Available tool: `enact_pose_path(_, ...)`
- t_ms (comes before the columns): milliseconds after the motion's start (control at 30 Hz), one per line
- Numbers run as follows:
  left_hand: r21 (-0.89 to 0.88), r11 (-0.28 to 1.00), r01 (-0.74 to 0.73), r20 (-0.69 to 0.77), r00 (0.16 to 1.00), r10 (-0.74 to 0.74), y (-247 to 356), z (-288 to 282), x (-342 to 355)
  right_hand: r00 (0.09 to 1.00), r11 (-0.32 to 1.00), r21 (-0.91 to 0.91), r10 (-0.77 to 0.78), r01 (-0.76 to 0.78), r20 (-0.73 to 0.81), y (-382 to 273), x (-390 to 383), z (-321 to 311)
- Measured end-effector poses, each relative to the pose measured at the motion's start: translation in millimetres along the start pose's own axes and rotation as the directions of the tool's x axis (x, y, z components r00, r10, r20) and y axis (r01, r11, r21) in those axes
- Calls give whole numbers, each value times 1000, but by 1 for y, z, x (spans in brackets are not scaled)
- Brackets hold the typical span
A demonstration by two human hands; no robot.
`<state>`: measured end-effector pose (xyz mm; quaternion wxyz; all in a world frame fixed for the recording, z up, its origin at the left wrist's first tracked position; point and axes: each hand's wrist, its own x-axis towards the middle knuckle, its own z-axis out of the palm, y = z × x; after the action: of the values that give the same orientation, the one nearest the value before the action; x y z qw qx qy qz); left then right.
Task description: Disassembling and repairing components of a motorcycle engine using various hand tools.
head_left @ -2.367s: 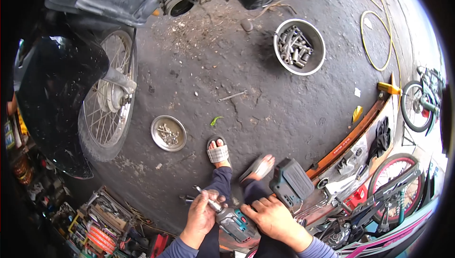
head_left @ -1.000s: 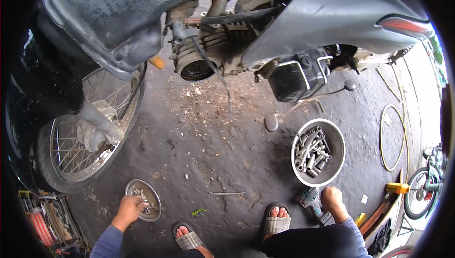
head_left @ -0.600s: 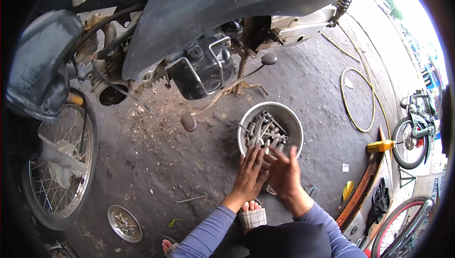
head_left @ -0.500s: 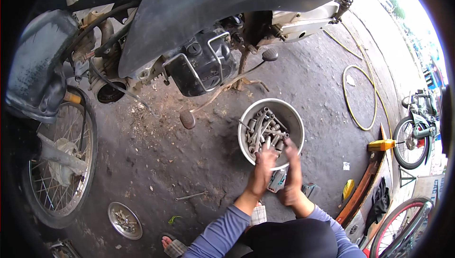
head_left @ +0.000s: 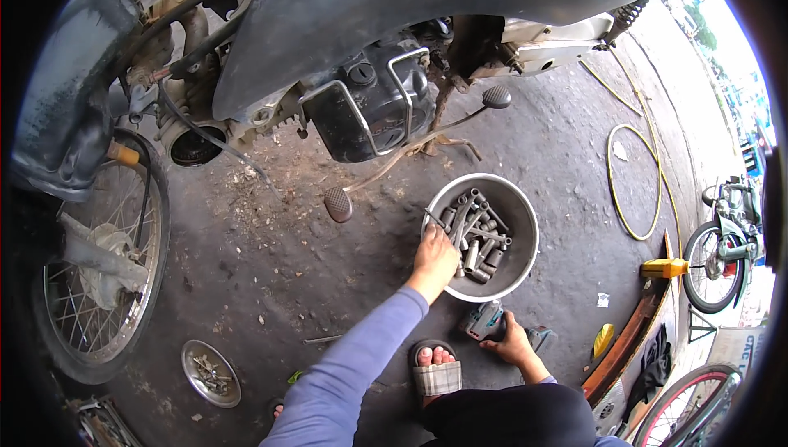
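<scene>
A round metal bowl stands on the ground ahead of me. Wrenches and several sockets lie heaped inside it. My left hand is closed at the bowl's left rim, beside the end of a thin tool that juts over the edge; its fingertips are partly hidden. Just below the bowl, a teal and black cordless impact driver lies on its side. My right hand is closed around its handle, and the battery end shows to the right of the fingers.
A motorbike with a dark body panel stands ahead, its foot pedal low over the ground. At lower left are a small dish of metal bits and a wheel. A yellow hose and a wooden plank lie right.
My hands were close together and blurred over the bowl's near rim. The left has moved to the left rim; the right has come down onto the impact driver. The view has shifted slightly.
</scene>
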<state>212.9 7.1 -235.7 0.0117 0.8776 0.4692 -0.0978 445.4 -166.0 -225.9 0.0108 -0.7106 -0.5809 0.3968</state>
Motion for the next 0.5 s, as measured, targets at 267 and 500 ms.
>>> enact_pose_path(267, -3, 996, -84, -62, 995, 83, -7, 29, 35, 988, 987, -83, 146, -141, 58, 3, 12, -6)
enact_pose_path(500, 113, 983, -142, 75, 988, 134, -14, 8, 50, 990, 986, -95, 137, -134, 24, 5, 9, -26)
